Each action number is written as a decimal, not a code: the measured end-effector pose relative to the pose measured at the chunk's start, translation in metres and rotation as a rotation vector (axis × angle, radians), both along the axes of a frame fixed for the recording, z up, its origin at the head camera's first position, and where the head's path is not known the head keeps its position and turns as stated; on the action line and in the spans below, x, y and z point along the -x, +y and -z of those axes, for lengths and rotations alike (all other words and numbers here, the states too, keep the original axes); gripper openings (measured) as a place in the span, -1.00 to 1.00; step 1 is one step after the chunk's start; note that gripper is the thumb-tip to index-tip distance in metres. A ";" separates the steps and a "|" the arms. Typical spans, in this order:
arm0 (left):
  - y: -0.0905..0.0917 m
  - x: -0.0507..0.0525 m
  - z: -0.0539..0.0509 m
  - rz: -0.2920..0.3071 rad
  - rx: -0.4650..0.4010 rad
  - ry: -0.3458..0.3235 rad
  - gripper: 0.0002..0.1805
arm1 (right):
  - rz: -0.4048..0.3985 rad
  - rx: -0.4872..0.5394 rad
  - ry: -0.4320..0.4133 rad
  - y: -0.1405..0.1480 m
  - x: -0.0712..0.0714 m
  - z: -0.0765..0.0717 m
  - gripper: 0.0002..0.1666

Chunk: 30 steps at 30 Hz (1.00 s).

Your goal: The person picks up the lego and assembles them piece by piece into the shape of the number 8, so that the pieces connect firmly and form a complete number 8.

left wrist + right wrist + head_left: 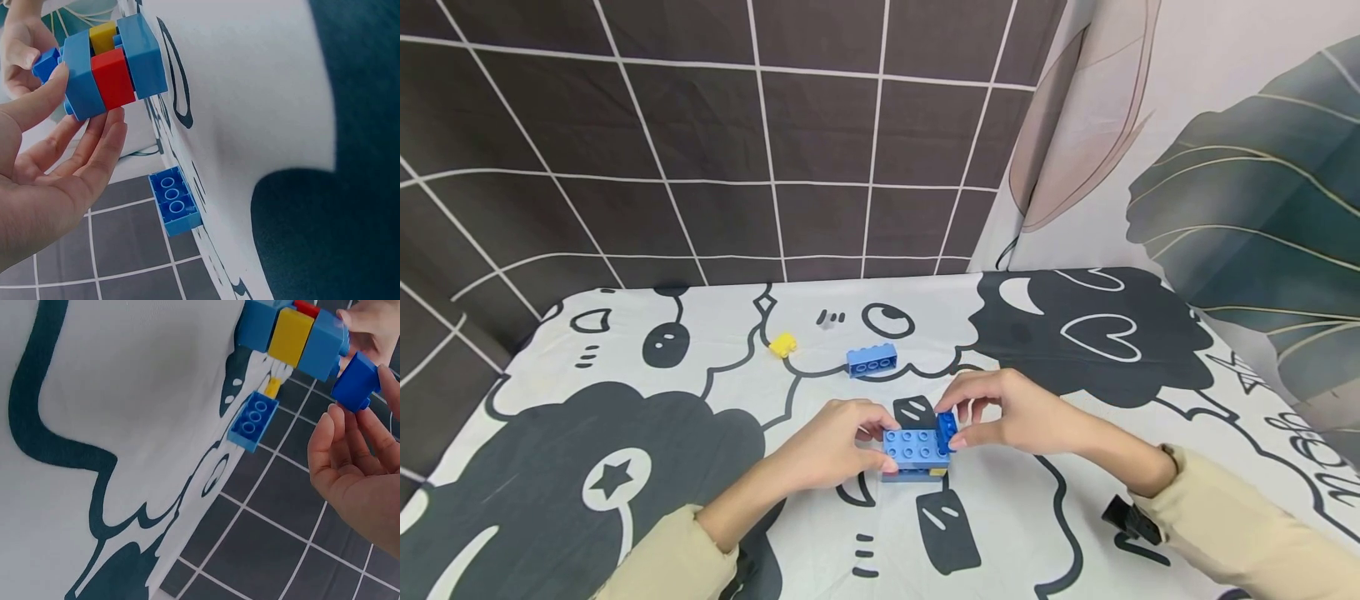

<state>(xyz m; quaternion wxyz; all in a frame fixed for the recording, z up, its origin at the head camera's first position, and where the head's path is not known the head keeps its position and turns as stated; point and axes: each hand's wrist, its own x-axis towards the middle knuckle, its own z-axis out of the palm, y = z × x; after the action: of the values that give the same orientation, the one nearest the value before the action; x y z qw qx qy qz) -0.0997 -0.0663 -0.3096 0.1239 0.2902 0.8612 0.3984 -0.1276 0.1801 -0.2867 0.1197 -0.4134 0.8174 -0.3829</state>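
On the cloth stands a stack of toy building bricks, with a light blue brick (pixel 913 448) on top. Below it, a red brick (pixel 113 79) and a yellow brick (pixel 291 336) sit side by side over another blue brick (pixel 144 56). My left hand (pixel 838 446) grips the top brick at its left end, thumb on the near side. My right hand (pixel 1011 408) pinches a dark blue brick (pixel 947 430) between thumb and fingers. That brick is tilted at the stack's right end, close against the studs; whether it touches them I cannot tell.
Beyond the stack, a blue brick (pixel 872 360) lies on its side, its hollow underside showing. A small yellow brick (pixel 783 345) lies farther left. The patterned cloth (pixel 1000 517) reaches back to a dark grid-patterned curtain (pixel 820 133).
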 end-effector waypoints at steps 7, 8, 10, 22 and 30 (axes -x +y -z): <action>0.000 0.000 0.000 -0.003 -0.002 -0.002 -0.71 | -0.003 0.016 0.011 -0.003 -0.005 0.002 -0.68; 0.000 0.000 0.000 -0.003 -0.002 -0.002 -0.71 | -0.002 0.020 0.014 -0.003 -0.005 0.003 -0.68; 0.001 0.000 0.000 -0.001 -0.003 -0.001 -0.71 | -0.003 0.029 0.021 -0.003 -0.006 0.004 -0.68; 0.001 0.000 0.000 -0.004 -0.007 -0.005 -0.71 | -0.006 0.023 0.055 -0.003 -0.008 0.006 -0.67; 0.001 0.000 0.000 -0.006 -0.007 -0.010 -0.71 | -0.024 0.047 0.074 -0.004 -0.009 0.007 -0.68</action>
<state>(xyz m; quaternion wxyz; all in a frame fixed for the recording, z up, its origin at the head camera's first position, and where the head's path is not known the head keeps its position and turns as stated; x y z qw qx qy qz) -0.0994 -0.0650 -0.3097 0.1259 0.2862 0.8600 0.4033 -0.1188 0.1761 -0.2942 0.0841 -0.4399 0.8070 -0.3850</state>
